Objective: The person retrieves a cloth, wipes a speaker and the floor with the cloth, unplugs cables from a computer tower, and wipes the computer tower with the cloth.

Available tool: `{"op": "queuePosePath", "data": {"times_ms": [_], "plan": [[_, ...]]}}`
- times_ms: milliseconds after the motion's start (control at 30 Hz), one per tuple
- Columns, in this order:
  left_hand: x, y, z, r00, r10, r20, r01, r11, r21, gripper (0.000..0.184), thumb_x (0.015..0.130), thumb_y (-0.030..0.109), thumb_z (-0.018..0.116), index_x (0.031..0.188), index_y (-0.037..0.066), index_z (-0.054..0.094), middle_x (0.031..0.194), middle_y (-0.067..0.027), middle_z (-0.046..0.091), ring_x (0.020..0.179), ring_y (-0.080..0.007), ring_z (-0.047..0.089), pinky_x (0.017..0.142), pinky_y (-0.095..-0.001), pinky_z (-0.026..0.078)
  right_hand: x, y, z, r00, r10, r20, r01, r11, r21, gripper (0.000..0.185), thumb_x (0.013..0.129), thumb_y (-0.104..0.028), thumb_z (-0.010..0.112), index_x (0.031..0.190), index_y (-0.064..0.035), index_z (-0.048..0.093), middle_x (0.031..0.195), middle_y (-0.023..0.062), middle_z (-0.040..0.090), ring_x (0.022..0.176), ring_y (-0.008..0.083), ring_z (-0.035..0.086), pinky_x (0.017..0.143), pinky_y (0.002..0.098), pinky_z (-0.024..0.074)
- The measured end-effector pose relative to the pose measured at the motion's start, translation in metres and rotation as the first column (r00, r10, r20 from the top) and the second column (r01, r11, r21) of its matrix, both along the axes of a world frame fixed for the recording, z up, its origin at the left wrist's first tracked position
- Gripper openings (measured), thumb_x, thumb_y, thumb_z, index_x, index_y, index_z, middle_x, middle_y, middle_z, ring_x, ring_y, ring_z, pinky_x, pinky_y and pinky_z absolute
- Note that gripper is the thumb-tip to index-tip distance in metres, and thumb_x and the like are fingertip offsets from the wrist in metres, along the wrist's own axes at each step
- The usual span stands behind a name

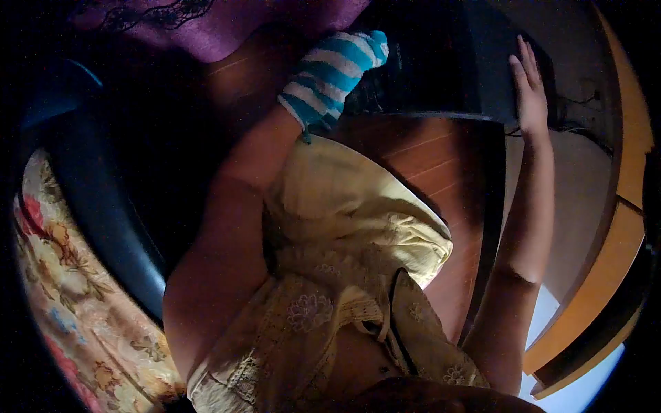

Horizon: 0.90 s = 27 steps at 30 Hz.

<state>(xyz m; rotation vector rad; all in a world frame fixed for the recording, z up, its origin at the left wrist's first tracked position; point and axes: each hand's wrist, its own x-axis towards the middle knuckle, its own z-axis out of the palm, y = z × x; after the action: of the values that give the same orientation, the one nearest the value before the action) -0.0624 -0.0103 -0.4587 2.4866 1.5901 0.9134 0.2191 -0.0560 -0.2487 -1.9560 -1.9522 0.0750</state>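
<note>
My right hand (pixel 531 93) reaches forward at the upper right, with its fingers stretched out and holding nothing. It is at the edge of a large dark box-like object (pixel 475 62); whether the palm presses on it I cannot tell in the dim light. My left hand does not appear. A foot in a blue-and-white striped fuzzy sock (pixel 330 79) is raised near the dark object. Below the foot, pale yellow clothing (pixel 344 186) with lace and flower embroidery covers my body and lap.
Reddish-brown wood (pixel 420 158) shows beyond my lap. Cables (pixel 585 131) run along the wall at right, near curved wooden furniture (pixel 585 303). Flowered fabric (pixel 89 303) and a shiny dark edge (pixel 110 206) are at left. Purple cloth (pixel 227 24) hangs at the top.
</note>
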Motion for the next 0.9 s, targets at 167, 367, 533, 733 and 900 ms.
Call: {"op": "queuePosePath", "data": {"times_ms": [167, 367, 533, 733, 900], "plan": [[0.013, -0.027, -0.012, 0.978, 0.106, -0.182, -0.085, 0.989, 0.121, 0.017, 0.097, 0.028, 0.053, 0.101, 0.014, 0.062, 0.072, 0.0004, 0.058, 0.061, -0.0131, 0.054, 0.051, -0.0316, 0.047, 0.007, 0.002, -0.005, 0.999, 0.01, 0.032, -0.01, 1.0, 0.015, 0.057, 0.098, -0.046, 0.049, 0.149, -0.0231, 0.042, 0.157, 0.0092, 0.034, 0.146, 0.0268, 0.03, 0.118, 0.0374, 0.0234], [0.023, -0.074, -0.034, 0.48, 0.641, -0.599, -0.056, 0.704, 0.708, 0.017, 0.097, 0.03, 0.053, 0.099, 0.015, 0.061, 0.073, 0.001, 0.057, 0.062, -0.0122, 0.054, 0.053, -0.0307, 0.047, -0.009, -0.002, 0.005, 0.999, -0.029, 0.035, 0.029, 1.0, -0.002, 0.056, 0.098, -0.045, 0.048, 0.149, -0.0225, 0.042, 0.157, 0.0105, 0.034, 0.145, 0.0272, 0.031, 0.118, 0.0376, 0.0238], [0.028, -0.03, -0.014, 0.951, 0.211, -0.224, -0.164, 0.964, 0.21, 0.017, 0.097, 0.031, 0.052, 0.098, 0.015, 0.061, 0.074, 0.0015, 0.057, 0.064, -0.0114, 0.054, 0.054, -0.03, 0.047, 0.002, 0.0, 0.0, 0.999, 0.002, 0.049, -0.002, 1.0, 0.0, 0.056, 0.098, -0.045, 0.048, 0.149, -0.0222, 0.042, 0.157, 0.0105, 0.034, 0.146, 0.0275, 0.03, 0.118, 0.037, 0.0232], [0.043, -0.052, -0.016, 0.864, 0.3, -0.404, -0.151, 0.921, 0.359, 0.018, 0.098, 0.032, 0.052, 0.096, 0.016, 0.06, 0.075, 0.0021, 0.056, 0.065, -0.0105, 0.054, 0.055, -0.0291, 0.047, -0.003, -0.001, 0.003, 1.0, 0.011, 0.009, -0.011, 1.0, 0.005, 0.056, 0.098, -0.044, 0.05, 0.149, -0.0222, 0.042, 0.158, 0.0099, 0.034, 0.146, 0.0266, 0.03, 0.118, 0.037, 0.023], [0.04, -0.064, -0.017, 0.652, 0.508, -0.563, -0.113, 0.8, 0.59, 0.018, 0.098, 0.033, 0.051, 0.095, 0.017, 0.059, 0.076, 0.0026, 0.056, 0.067, -0.0097, 0.054, 0.056, -0.0283, 0.047, -0.001, 0.0, 0.0, 0.999, -0.013, 0.042, 0.014, 1.0, -0.006, 0.056, 0.098, -0.044, 0.05, 0.149, -0.0227, 0.042, 0.158, 0.0091, 0.034, 0.146, 0.0267, 0.03, 0.118, 0.0373, 0.0233]]}}
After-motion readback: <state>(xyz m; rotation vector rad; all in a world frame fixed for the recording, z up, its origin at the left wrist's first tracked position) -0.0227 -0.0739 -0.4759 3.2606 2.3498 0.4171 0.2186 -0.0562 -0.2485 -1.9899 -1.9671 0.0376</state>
